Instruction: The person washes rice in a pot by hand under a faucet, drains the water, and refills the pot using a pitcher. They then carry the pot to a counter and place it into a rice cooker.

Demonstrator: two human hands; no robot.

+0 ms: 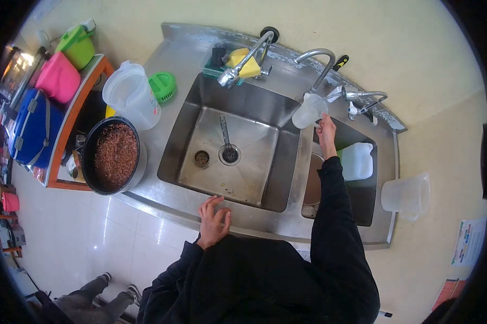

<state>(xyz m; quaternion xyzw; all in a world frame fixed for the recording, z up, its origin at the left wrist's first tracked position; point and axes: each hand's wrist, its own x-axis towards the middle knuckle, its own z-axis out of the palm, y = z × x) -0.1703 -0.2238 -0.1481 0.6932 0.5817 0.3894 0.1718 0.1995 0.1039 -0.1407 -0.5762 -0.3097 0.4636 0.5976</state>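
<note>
My right hand (326, 131) reaches over the small right basin, its fingers closed on the handle of a translucent plastic jug (306, 112). The jug is under the curved faucet (325, 59), at the back edge between the two basins. My left hand (214, 221) rests near the front rim of the sink (232, 204), fingers apart and bent, holding nothing. In the large basin a whisk-like tool (225, 135) lies with its head over the drain, beside a small round strainer (202, 158).
A black pot (88, 162) of reddish-brown grains and a clear bucket (130, 94) stand left. A white jerrycan (357, 162) sits in the right basin. Another translucent jug (406, 196) is at the right edge. A person's legs (95, 299) show lower left.
</note>
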